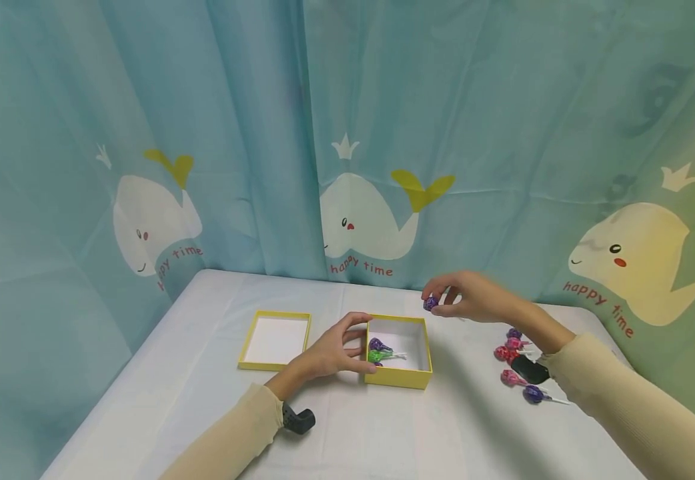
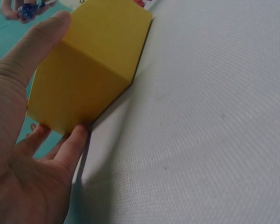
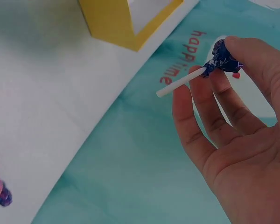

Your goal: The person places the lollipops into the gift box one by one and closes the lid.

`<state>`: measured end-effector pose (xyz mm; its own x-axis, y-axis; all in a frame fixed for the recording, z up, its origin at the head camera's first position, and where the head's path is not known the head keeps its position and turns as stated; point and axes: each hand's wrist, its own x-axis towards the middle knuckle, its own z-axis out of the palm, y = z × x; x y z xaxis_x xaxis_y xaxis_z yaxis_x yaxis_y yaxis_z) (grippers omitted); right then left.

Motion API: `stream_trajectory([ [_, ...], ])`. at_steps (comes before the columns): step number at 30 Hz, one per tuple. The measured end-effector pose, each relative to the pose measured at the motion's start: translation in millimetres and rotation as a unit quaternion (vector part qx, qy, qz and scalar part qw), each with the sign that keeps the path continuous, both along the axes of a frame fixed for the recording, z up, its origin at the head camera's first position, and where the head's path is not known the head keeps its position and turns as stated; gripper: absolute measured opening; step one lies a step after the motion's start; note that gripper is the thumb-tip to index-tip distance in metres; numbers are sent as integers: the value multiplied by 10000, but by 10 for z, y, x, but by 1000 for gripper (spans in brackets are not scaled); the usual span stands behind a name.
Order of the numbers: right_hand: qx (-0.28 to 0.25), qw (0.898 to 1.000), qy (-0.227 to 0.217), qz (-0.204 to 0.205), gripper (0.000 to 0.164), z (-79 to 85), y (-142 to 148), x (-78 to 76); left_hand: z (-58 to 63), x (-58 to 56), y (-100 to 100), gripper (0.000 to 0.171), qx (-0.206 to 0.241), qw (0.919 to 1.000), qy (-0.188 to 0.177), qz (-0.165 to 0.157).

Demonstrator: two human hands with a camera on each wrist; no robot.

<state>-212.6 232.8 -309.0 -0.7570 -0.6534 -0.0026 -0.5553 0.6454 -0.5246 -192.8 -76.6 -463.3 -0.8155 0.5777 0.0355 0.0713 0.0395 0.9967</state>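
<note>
Right hand (image 1: 470,298) has a purple-wrapped lollipop (image 1: 431,304) pinched by the candy end, stick poking past the fingers, near the yellow box's (image 1: 398,378) far-right corner. Left hand (image 1: 337,351) grips the box's left side.

Box (image 1: 398,379) set mid-tabletop (image 1: 383,433), lollipops (image 1: 379,356) laid inside, possibly three, one mostly hidden by near wall. Lid (image 1: 275,339) placed left of box. Loose lollipops (image 1: 533,395) scattered right, partly covered by wrist camera (image 1: 529,369). Curtain (image 1: 251,133) hung behind.
</note>
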Motion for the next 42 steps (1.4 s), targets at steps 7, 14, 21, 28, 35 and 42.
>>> stream_trajectory([
  [7,-254,9992,22,309,20,-146,-189,-64,10,2,-3,95,2,10000,8,-22],
  [14,-537,9976,-10,428,20,-301,-317,-99,11,-8,3,95,-130,9999,75,-16],
  [21,-751,9959,-133,495,19,-469,-437,-118,8,-3,6,94,-147,9998,134,-28],
  [28,-933,9943,-238,459,17,-636,-530,-100,-1,-7,10,93,-158,9998,83,-13],
  [35,-772,9963,-243,280,20,-785,-592,-56,-1,-4,8,91,-125,9999,37,-21],
  [42,-506,9985,173,100,18,-932,-652,-47,4,-5,6,92,-113,9999,10,22],
])
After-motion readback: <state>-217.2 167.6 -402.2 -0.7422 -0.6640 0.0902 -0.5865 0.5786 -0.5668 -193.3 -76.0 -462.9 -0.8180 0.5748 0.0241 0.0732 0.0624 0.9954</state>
